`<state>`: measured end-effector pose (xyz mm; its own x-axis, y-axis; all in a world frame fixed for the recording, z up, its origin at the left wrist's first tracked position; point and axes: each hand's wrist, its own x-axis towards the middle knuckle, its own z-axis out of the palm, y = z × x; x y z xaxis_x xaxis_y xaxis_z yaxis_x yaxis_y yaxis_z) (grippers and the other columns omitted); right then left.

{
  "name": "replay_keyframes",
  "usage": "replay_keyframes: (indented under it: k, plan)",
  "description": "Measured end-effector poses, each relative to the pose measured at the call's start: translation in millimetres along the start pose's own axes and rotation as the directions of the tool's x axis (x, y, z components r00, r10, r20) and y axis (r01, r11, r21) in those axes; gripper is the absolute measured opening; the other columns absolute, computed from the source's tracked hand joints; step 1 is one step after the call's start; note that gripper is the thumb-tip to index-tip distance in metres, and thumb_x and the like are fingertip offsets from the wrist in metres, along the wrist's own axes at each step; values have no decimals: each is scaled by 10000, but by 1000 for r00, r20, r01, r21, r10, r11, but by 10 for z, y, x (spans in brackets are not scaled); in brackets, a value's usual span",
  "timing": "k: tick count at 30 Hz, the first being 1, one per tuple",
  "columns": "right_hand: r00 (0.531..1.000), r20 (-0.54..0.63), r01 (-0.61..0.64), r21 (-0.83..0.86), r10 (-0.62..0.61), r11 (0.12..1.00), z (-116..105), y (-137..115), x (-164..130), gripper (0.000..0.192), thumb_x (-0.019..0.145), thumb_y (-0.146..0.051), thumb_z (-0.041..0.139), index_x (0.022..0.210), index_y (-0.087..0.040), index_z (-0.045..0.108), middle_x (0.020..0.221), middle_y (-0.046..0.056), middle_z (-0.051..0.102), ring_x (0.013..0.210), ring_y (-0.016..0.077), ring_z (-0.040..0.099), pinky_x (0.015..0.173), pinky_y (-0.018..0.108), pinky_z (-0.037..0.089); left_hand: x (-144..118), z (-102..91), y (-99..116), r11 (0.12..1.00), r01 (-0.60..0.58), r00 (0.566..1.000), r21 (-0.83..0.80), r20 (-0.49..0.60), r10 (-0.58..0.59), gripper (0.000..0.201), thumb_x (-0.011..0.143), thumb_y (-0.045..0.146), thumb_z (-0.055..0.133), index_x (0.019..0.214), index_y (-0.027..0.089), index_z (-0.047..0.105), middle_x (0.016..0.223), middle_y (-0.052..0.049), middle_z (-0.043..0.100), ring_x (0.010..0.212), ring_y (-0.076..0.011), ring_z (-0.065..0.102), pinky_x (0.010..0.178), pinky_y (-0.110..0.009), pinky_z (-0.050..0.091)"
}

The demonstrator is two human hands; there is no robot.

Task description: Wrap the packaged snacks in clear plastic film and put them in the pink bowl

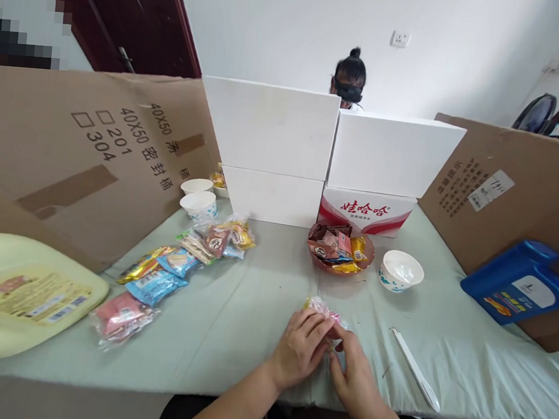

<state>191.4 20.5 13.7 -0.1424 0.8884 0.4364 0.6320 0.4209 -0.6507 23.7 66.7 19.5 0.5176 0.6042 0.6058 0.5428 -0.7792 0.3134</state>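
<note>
A: Head view, biggest things first: a table under a pale green cloth (232, 322), walled by tall cardboard sheets (71, 148) on the left and right, with white foam boxes (271, 128) stacked at the back. Take the brown bowl (340, 250) of wrapped snacks as the landmark.

B: What lies around it?

A: Directly behind it stands a red-and-white carton (366, 211) under the foam boxes. Far to its left, at the table's near corner, lies a pale yellow jug (16, 292); far to its right a blue jug (518, 280) leans on the cardboard. A row of snack packets (158, 277) runs from just left of the bowl toward the yellow jug. Two white paper bowls (197, 202) sit left and behind, another white bowl (401, 269) just right of it. A white strip-like tool (415, 368) lies right and nearer.

B: And the hands?

A: Straight in front of the bowl, near the table's edge. The left hand (300, 350) and right hand (356, 374) both pinch a small pink wrapped sweet (322, 308), fingers closed on its near end, the sweet resting on the cloth
</note>
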Motion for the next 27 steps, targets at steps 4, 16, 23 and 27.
replay_keyframes:
  k: [4,16,23,27]
  plan:
    - [988,-70,-149,-183,139,972,-450,361,-179,278,923,-301,429,1163,-245,560,1116,81,644,1005,218,629,871,396,531,-8,0,1,997,38,997,70,66,-42,286,886,151,507,1132,236,625,1152,-70,607,1116,-259,505,915,-432,470]
    - [977,-65,-211,-416,202,885,-691,460,-184,257,941,-336,385,1112,-247,555,1000,71,604,859,209,646,715,346,543,-34,103,38,993,70,993,99,-97,-61,280,932,137,437,1013,258,676,1073,-63,590,1042,-231,540,895,-403,490]
    - [960,275,32,-281,48,959,-368,-67,317,319,958,-250,393,1236,-272,547,1038,65,595,855,187,642,740,324,538,-68,29,7,981,165,967,-103,-180,-182,189,887,144,498,1051,196,577,1045,-79,537,963,-194,562,842,-347,526]
    - [940,310,-46,-302,144,952,-670,306,22,304,960,-284,389,1192,-292,586,1041,50,612,874,173,647,758,310,539,-61,-19,-99,958,254,952,-134,-139,-272,288,841,157,556,1125,199,547,1230,-120,506,1144,-261,508,939,-443,485]
